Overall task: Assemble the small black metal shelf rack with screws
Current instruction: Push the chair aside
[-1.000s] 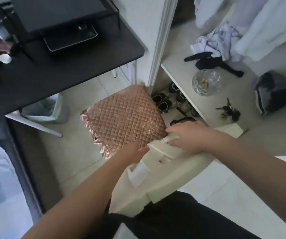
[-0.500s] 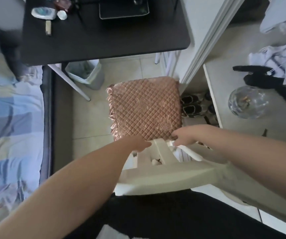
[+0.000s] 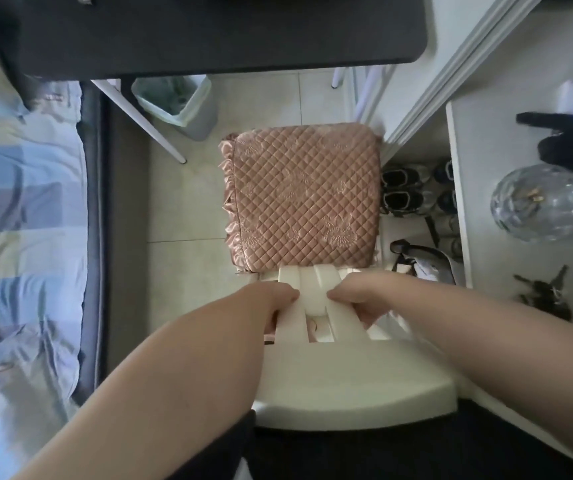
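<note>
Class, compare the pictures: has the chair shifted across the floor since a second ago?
No. The chair has stayed: its cushion still has the white frame at its far right corner, the shoes beside its right edge; only the camera turned.

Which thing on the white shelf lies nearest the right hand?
The bunch of keys, level with the right hand; the glass bowl and black strap lie farther back.

We can read no text, label, brand, number or sign, neither on the white chair back (image 3: 312,282) that our left hand (image 3: 271,301) and right hand (image 3: 357,296) grip, nor on the pink quilted cushion (image 3: 306,202) just beyond the grip.
</note>
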The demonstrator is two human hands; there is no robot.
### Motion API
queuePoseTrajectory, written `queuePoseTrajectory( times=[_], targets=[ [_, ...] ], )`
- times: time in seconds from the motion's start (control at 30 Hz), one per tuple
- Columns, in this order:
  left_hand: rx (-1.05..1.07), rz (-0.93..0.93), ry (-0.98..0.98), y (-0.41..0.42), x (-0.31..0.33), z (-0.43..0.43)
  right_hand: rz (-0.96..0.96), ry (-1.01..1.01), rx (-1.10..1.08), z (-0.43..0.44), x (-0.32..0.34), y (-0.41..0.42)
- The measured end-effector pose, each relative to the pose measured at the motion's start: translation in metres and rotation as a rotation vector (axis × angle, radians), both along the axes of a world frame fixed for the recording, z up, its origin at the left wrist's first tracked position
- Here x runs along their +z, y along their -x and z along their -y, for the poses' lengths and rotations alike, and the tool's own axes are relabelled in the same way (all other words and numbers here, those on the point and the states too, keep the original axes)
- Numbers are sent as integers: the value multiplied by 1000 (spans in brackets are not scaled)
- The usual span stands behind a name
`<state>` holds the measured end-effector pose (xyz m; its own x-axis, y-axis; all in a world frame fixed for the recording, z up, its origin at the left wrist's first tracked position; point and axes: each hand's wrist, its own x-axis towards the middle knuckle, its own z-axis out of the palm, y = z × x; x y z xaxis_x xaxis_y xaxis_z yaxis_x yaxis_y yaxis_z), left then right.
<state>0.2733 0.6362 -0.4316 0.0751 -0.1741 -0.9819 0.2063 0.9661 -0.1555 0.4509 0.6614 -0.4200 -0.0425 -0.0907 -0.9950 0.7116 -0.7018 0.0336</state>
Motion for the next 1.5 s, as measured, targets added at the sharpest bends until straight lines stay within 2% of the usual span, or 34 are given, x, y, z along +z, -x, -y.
queuePoseTrajectory(
  times=[0.07, 0.17, 0.23, 0.5, 0.63, 0.77, 0.9, 1.1, 1.5],
  targets=[
    [-18, -40, -38, -2, -8, 6, 15, 41, -132, 2, 2, 1],
    [-145, -173, -200, -5, -17, 14, 45, 3, -168, 6, 6, 5],
    [-209, -195, -241, -4, -16, 15, 72, -19, -183, 10, 8, 8],
    [-125, -262, -270, 20, 5, -18, 50, -129, -148, -17, 20, 28],
    [-153, -201, -273, 35, 3, -47, 44, -159, -145, -48, 25, 47],
    [-89, -198, -291, 66, 0, -90, 36, -186, -147, -91, 26, 76],
    [-58, -96, -249, 99, -7, -143, 29, -236, -135, -140, 25, 108],
    [-98, -88, -277, 132, -7, -211, 26, -282, -134, -197, 24, 142],
    [-61, -64, -254, 122, -3, -305, 77, -208, -123, -300, 25, 131]
  ],
)
